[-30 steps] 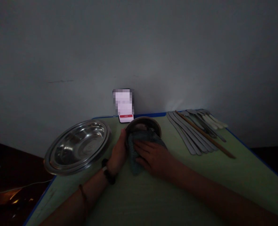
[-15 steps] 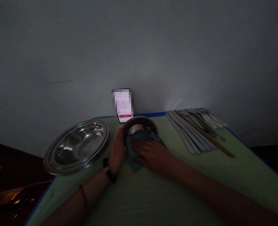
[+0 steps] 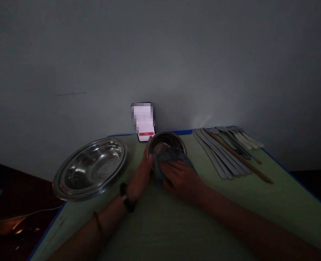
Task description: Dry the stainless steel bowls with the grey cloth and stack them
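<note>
A small metal bowl (image 3: 164,139) is tipped a little toward me at the middle of the table. My left hand (image 3: 142,172) is closed on its left side, thumb near the rim and fingers behind the wall. My right hand (image 3: 180,179) presses a grey-green cloth (image 3: 167,156) against the near rim and inside of the bowl; the thumb is tucked under the cloth. Left of the hands lies a stack of wide metal basins (image 3: 103,165), one inside another.
A lit phone (image 3: 145,121) leans on the grey wall behind the bowl. At right, several table knives (image 3: 217,154), a wooden chopstick-like stick (image 3: 239,156) and several spoons and forks (image 3: 239,136) lie on the green table (image 3: 160,232). A white cable (image 3: 27,215) runs at lower left.
The bowl has moved slightly right and tilted more toward me. My left hand has shifted right and reaches further around it; the right hand and cloth have moved slightly right.
</note>
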{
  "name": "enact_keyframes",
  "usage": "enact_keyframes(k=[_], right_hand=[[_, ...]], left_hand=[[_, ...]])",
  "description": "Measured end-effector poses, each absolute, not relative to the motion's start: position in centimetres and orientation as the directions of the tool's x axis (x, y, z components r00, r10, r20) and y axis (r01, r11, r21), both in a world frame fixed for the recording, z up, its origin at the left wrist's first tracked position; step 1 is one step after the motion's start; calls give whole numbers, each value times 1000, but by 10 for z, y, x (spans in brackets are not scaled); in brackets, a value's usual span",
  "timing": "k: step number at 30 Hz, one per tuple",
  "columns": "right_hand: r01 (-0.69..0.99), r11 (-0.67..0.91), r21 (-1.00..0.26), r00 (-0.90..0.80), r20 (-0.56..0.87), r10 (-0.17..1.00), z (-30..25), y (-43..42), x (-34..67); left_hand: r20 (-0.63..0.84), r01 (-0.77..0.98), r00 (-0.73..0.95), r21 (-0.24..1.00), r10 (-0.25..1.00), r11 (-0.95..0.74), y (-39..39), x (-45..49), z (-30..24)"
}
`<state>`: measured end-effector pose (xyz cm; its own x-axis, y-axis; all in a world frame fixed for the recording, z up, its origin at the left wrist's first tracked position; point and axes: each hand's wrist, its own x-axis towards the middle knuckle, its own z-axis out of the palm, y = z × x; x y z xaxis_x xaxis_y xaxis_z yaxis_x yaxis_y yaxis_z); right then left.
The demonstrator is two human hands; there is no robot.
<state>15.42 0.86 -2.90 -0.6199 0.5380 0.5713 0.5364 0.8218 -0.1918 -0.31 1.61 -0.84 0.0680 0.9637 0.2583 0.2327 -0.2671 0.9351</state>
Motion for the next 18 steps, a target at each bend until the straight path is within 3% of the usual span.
enact_keyframes(k=[6, 18], right_hand=[[507, 825, -250, -667, 493, 559, -30, 6, 151], [395, 858, -329, -789, 358, 500, -20, 20, 168]], left_hand=[[264, 255, 174, 918, 949, -303, 9, -3, -11], [316, 239, 27, 919, 948, -313, 18, -3, -8]])
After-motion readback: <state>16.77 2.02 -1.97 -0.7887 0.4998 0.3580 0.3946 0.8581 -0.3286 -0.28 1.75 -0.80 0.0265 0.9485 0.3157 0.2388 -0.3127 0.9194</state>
